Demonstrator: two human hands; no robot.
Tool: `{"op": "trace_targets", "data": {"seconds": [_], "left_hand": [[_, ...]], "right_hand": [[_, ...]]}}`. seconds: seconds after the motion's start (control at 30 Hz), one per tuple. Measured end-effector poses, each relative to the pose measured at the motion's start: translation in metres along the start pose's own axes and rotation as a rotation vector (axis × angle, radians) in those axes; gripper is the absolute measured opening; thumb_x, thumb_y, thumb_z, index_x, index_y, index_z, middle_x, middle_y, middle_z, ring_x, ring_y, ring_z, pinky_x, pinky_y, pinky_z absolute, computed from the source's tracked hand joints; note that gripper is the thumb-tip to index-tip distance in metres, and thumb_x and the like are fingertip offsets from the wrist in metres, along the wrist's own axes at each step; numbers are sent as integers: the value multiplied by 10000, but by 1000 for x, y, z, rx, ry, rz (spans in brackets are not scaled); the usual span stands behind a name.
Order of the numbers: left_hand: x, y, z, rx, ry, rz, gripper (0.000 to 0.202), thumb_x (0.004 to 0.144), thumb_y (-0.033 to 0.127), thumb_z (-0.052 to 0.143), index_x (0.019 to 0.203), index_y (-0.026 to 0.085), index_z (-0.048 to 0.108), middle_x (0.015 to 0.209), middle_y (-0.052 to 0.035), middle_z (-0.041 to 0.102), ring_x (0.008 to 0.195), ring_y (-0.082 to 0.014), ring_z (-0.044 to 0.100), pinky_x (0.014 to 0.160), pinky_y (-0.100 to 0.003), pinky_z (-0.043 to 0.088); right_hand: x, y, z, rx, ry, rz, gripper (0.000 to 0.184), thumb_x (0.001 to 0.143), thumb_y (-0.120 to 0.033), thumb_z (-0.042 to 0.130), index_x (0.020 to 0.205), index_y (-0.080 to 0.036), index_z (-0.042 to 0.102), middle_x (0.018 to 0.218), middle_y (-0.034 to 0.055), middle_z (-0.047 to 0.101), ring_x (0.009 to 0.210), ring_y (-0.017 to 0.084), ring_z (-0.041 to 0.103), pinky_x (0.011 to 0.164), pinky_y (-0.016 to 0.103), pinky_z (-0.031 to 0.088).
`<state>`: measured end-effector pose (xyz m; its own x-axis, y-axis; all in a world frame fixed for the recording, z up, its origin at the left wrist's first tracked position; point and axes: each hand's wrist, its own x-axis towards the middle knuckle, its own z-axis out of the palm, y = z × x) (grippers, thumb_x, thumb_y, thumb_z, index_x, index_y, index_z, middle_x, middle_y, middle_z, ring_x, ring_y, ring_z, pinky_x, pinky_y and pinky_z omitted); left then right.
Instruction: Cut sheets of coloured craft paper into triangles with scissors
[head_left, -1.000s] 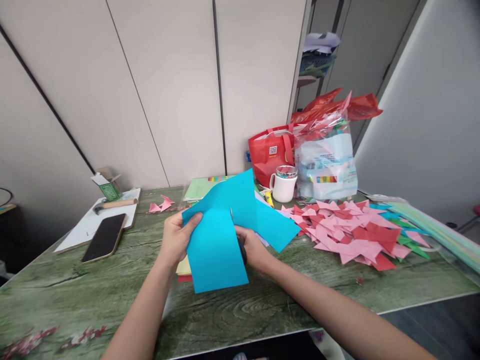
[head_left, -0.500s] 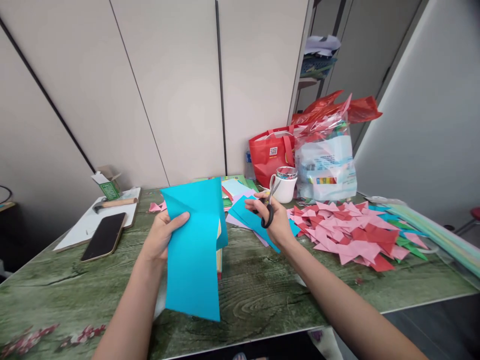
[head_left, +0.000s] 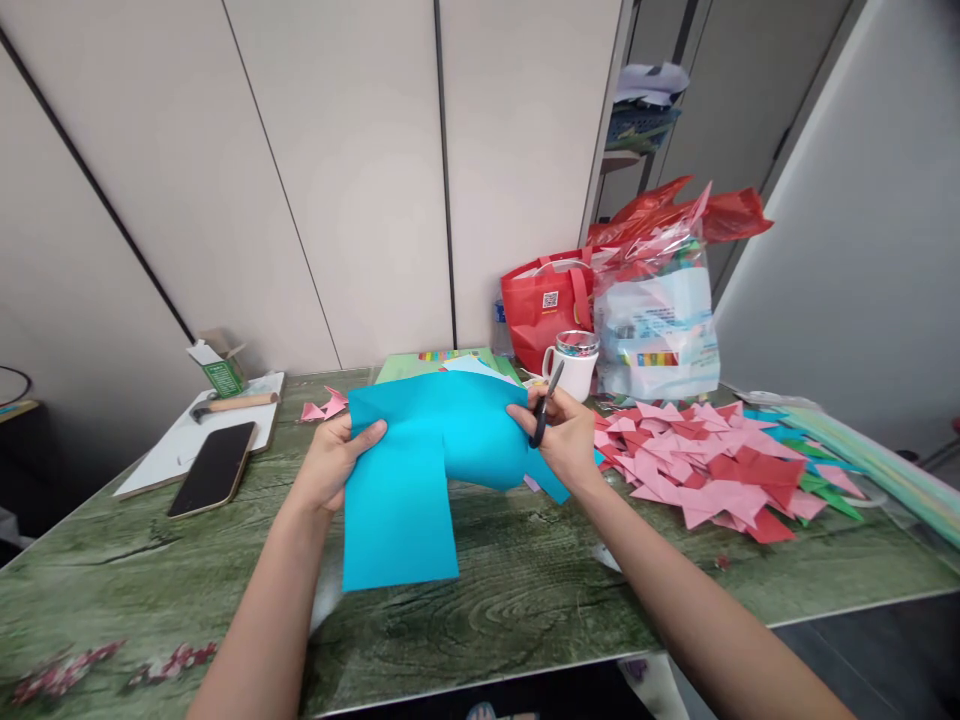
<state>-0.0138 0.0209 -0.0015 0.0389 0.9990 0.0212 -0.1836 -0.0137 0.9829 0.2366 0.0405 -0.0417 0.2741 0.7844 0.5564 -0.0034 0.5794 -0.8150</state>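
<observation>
A large sheet of blue paper is stretched between my two hands above the table. A long slit runs up its middle, so the left part hangs down flat and the right part curls. My left hand pinches the left edge, thumb on the front. With my right hand I grip the sheet's right edge between thumb and fingers, while the same hand keeps hold of black-handled scissors, blades pointing up. More blue paper lies on the table behind my right hand.
Pink and red cut paper pieces are heaped on the right. A white mug, red bag and plastic bag stand at the back. On the left lie a phone and a hammer, near a small green box.
My right hand has taken hold of the sheet's right edge, which was loose before. The right part is now pulled out to the right, and the sheet is turned wider.
</observation>
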Motion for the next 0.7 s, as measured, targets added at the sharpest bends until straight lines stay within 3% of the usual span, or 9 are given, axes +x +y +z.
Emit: {"op": "trace_targets", "data": {"seconds": [0.1,0.27,0.4,0.43,0.47,0.5,0.6,0.63,0.7], "left_hand": [[0,-3,1,-32,-13,25,314,538,278,761,806,157,650,760,-63,705,655,-225,650,614,-381,533],[-1,-4,7,-69,33,29,334,547,270,755,836,151,637,750,-55,701,636,-206,646,613,-358,526],[0,-6,9,-84,52,83,350,540,276,758,848,167,633,762,-35,702,637,-183,642,628,-328,520],[1,-7,9,-92,60,103,356,535,279,761,849,169,631,777,-34,703,649,-183,642,637,-328,519],[1,-8,10,-97,72,118,362,529,283,764,845,169,631,791,-36,702,660,-185,642,643,-328,518],[2,-8,10,-100,84,125,366,522,287,767,839,165,630,802,-40,702,670,-189,642,647,-330,517],[3,-10,12,-98,91,122,393,516,312,767,851,161,629,815,-50,699,684,-205,642,634,-336,514],[3,-11,12,-97,84,125,399,523,322,763,863,163,627,817,-50,699,686,-208,642,628,-337,513],[4,-11,12,-84,80,143,387,544,331,751,870,164,624,810,-50,700,682,-211,642,616,-333,512]], "right_hand": [[0,0,-1,-21,50,-29,260,593,-286,713,762,-162,558,669,-26,518,577,101,476,526,220,379],[4,6,-4,20,29,82,266,636,-315,676,817,-159,562,631,-27,545,525,95,492,461,205,361],[1,-8,-3,-11,309,-118,232,699,-308,627,868,-178,535,676,-7,586,614,136,582,582,266,460],[-2,-13,-1,-2,326,-161,227,697,-301,632,866,-184,534,659,-13,582,609,138,589,597,276,469],[-6,-17,1,43,265,-160,215,707,-298,624,868,-191,530,616,-25,572,581,136,590,581,275,474],[-10,-21,4,97,124,-113,195,722,-302,610,861,-190,531,578,-30,568,537,128,582,556,268,474],[-24,-24,15,215,-477,194,256,760,-351,558,940,-172,521,551,-14,603,434,115,555,455,250,460],[-27,-23,18,248,-611,284,290,759,-354,560,975,-170,501,559,-14,614,434,113,559,454,247,463],[-33,-18,23,293,-751,381,300,745,-353,581,958,-164,486,577,-15,621,457,113,572,477,249,473]]}}
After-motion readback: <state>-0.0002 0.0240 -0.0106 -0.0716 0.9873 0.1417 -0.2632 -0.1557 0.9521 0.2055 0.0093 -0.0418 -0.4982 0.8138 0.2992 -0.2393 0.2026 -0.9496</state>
